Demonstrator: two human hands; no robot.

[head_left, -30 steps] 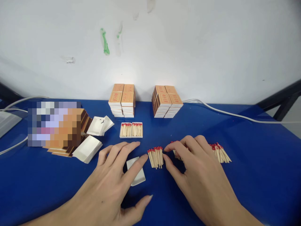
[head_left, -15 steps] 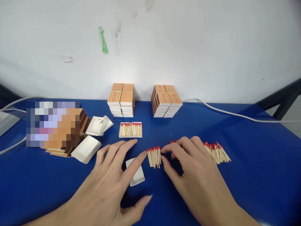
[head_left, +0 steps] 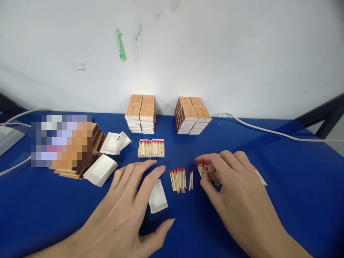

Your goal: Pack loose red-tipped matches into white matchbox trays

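My left hand is open, fingers spread and thumb apart, and hovers partly over a white matchbox tray with no matches visible in it. To the right of that tray lies a small row of red-headed matches. Two loose matches sit a little apart from it. My right hand curves over a larger row of matches, hiding much of it. Its index finger and thumb are apart, with the fingertips at the left end of that row.
Two trays filled with matches stand side by side beyond my left hand. Two stacks of matchboxes stand by the wall. At left are loose white trays and brown matchbox sleeves, partly blurred. A white cable crosses the back right.
My right hand has moved right, from the small row to the larger one, leaving two matches between them. My left index finger has drawn back from the small row.
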